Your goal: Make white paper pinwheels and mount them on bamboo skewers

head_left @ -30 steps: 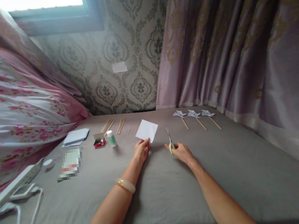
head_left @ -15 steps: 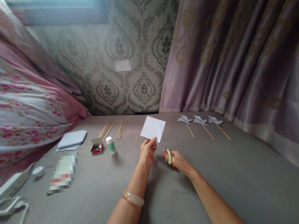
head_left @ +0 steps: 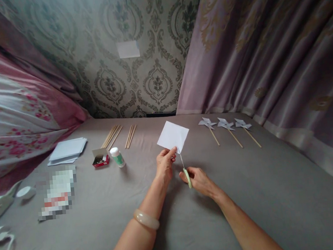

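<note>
A white square of paper (head_left: 173, 134) is pinched at its near corner by my left hand (head_left: 166, 162), which wears a pale bangle on its wrist. My right hand (head_left: 199, 179) is closed round the light green handles of a pair of scissors (head_left: 188, 177). The blades point up and away from me and meet the paper's lower corner, right beside my left fingertips. Whether the blades have cut into the paper I cannot tell.
Three paper pinwheels on sticks (head_left: 226, 124) lie at the right. To the left are wooden sticks (head_left: 110, 137), a white-capped bottle (head_left: 117, 157), a small red box (head_left: 100, 158), stacked paper (head_left: 68, 150), a blurred packet (head_left: 58, 194) and a power strip (head_left: 0, 207).
The scissors have come left to the paper's near corner; before, their blades stood apart from it at the right. The camera has tilted down a little.
</note>
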`<state>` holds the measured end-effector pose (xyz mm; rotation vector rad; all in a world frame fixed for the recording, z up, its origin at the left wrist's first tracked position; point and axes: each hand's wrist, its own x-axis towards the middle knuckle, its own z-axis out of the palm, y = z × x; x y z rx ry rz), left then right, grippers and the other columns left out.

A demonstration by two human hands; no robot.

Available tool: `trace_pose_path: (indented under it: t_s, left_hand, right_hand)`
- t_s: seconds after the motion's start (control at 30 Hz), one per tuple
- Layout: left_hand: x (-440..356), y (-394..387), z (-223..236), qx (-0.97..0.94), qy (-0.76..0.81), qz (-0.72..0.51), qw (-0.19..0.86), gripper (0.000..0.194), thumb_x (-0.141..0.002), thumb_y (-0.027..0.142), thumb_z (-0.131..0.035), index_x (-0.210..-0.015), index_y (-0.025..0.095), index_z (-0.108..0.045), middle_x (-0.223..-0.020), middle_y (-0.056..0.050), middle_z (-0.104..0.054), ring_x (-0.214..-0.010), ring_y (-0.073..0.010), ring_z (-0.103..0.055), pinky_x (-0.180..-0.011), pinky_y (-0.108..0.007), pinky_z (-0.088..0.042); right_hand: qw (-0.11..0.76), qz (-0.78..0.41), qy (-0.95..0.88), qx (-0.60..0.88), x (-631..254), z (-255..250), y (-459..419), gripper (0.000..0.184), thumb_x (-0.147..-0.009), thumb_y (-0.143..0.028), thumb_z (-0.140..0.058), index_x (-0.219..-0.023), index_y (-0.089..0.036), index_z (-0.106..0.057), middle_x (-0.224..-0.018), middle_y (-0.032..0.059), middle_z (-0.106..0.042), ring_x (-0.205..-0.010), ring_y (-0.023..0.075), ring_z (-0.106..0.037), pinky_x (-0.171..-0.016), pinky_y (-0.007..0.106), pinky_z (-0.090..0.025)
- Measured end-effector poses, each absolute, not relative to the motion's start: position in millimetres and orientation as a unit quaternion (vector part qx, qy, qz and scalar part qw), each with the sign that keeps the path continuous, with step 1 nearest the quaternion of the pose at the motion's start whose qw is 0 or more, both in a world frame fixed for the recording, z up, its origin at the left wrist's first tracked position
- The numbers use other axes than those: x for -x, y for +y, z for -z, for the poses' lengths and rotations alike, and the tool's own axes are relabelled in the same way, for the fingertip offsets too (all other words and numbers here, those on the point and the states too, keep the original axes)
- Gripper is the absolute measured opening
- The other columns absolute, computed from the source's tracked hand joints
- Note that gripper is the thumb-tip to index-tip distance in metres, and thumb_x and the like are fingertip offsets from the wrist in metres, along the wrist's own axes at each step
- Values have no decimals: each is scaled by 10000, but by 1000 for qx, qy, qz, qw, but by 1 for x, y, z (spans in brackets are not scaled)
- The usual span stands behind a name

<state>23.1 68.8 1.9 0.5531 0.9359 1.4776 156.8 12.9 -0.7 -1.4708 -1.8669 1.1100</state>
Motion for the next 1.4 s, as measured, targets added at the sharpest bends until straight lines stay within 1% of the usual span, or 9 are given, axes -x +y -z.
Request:
trace_pose_path:
  t_s: [0.27, 0.33, 0.43, 0.57, 0.8, 0.9, 1.03, 1.2, 1.4]
  left_hand:
    - [-29, 64, -3, -272, 405, -619, 616, 407, -498, 381, -858, -520, 158, -518, -512, 28, -519, -465, -51, -421, -464, -205, -293]
    - [-29, 63, -4, -280, 399, -617, 617, 390, -505, 386, -856, -533, 153, -545, -512, 25, -526, -469, -55, -437, -476, -207, -322]
    - [-28, 62, -7, -275, 381, -616, 632, 381, -484, 390, -864, -589, 134, -602, -573, 2, -574, -521, -75, -508, -525, -218, -396]
    - [-25, 61, -10, -282, 362, -612, 644, 380, -515, 407, -850, -605, 125, -612, -600, -20, -596, -591, -109, -569, -592, -243, -451]
    - [-20, 63, -12, -319, 380, -601, 626, 351, -540, 408, -828, -576, 128, -619, -549, -8, -573, -513, -80, -503, -535, -225, -405]
    - [-20, 63, -12, -326, 394, -597, 618, 364, -536, 424, -827, -569, 128, -617, -555, -26, -590, -519, -92, -526, -521, -225, -398]
    - [-21, 62, -13, -333, 399, -591, 617, 352, -542, 413, -822, -632, 117, -654, -599, -50, -630, -544, -111, -566, -512, -223, -400]
    - [-20, 62, -13, -340, 399, -590, 615, 345, -548, 402, -817, -645, 112, -658, -608, -52, -635, -548, -119, -581, -512, -228, -406]
    - [-19, 62, -15, -339, 390, -586, 624, 334, -544, 396, -815, -634, 115, -657, -585, -49, -628, -543, -122, -584, -511, -227, -411]
  right_hand:
    - [300, -441, -643, 550, -158, 2, 13, 482, -725, -639, -566, -603, -179, -490, -561, -29, -437, -558, 107, -363, -520, 258, -292]
    - [304, -441, -635, 557, -158, 1, 13, 489, -705, -647, -576, -594, -180, -486, -552, -30, -430, -555, 107, -358, -518, 259, -290]
    - [306, -450, -627, 558, -158, -1, 14, 490, -682, -646, -598, -586, -180, -481, -556, -30, -427, -559, 107, -359, -524, 261, -293]
    - [308, -459, -627, 550, -159, -4, 13, 483, -703, -639, -580, -605, -172, -503, -572, -29, -428, -561, 103, -354, -530, 260, -291]
    - [294, -461, -634, 547, -164, -8, 11, 499, -713, -655, -565, -605, -170, -520, -553, -36, -412, -548, 98, -331, -513, 254, -278]
    - [295, -461, -635, 545, -165, -8, 11, 496, -713, -646, -578, -591, -170, -512, -549, -37, -408, -546, 94, -323, -509, 251, -274]
    - [303, -465, -628, 545, -165, -12, 10, 503, -692, -658, -581, -560, -184, -472, -541, -44, -375, -537, 91, -305, -507, 256, -264]
    - [301, -468, -626, 546, -166, -13, 10, 514, -667, -669, -594, -548, -194, -437, -543, -53, -345, -534, 87, -284, -507, 259, -252]
    - [297, -478, -633, 531, -172, -5, 11, 522, -702, -676, -576, -580, -182, -460, -545, -49, -374, -536, 89, -304, -496, 253, -253]
